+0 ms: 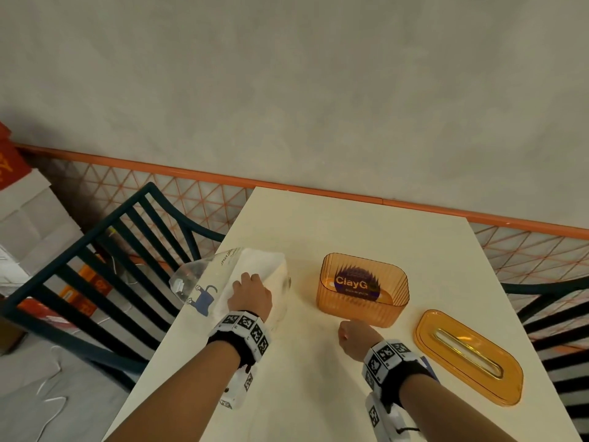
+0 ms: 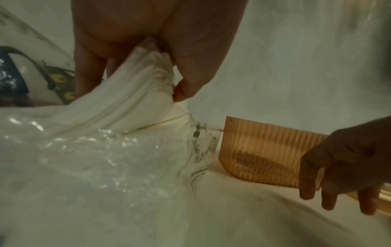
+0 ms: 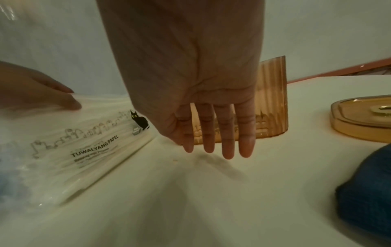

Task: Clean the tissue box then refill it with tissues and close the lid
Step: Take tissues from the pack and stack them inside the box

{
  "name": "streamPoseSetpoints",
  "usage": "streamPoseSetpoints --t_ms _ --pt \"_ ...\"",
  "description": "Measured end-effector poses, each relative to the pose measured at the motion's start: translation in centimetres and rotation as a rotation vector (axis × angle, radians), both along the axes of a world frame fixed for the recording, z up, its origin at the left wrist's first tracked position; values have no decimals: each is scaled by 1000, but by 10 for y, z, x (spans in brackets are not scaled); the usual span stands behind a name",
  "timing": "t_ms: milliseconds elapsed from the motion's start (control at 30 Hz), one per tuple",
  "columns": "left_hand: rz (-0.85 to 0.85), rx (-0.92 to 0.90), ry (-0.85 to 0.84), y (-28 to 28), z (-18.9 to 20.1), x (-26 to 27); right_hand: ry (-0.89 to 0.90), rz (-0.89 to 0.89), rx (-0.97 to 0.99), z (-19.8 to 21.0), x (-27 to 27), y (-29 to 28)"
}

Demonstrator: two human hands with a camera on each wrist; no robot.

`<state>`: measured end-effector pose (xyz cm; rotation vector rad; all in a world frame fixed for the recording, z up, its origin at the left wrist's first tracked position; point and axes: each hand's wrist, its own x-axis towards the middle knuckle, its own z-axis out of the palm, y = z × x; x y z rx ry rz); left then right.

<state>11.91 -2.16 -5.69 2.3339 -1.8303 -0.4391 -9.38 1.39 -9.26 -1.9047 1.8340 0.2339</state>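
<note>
The ribbed orange tissue box [image 1: 363, 290] stands open on the cream table [image 1: 318, 224], with a purple label showing through its floor. Its slotted orange lid [image 1: 468, 355] lies flat to the right. A clear plastic tissue pack [image 1: 229, 282] lies left of the box. My left hand [image 1: 250, 293] reaches into the pack, where thumb and fingers pinch a stack of white tissues [image 2: 135, 100] and lift its end. My right hand [image 1: 353, 338] hovers empty just in front of the box [image 3: 273, 103], its fingers [image 3: 228, 133] straight and pointing down at the table.
A blue cloth [image 3: 368, 192] lies on the table near my right wrist. Dark slatted chairs [image 1: 95, 282] stand at the table's left and right. An orange lattice rail [image 1: 191, 189] and a grey wall run behind. Boxes [image 1: 32, 218] sit on the floor at the left.
</note>
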Motion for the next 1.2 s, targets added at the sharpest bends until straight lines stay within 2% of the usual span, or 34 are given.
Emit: streamPoseSetpoints --t_ms 133,233,300,367,567,700,967,1200 --pt "10 21 68 -4 3 6 -28 48 -74 8 4 -3" --pt "22 28 95 -6 4 9 -113 70 -274 28 8 -11" --pt "-6 43 67 -5 3 9 -160 45 -422 41 7 -18" --pt "-65 62 -20 -3 1 8 -135 7 -500 48 2 -24" --pt "-146 68 -200 1 1 -3 138 6 -330 40 -15 -32" --pt "-184 76 -231 2 2 -5 84 -1 -324 31 -20 -31" --pt "-145 105 -86 -8 15 11 54 -17 -350 27 -17 -27" --pt "-186 127 -187 -2 14 4 48 -10 -347 26 -17 -26"
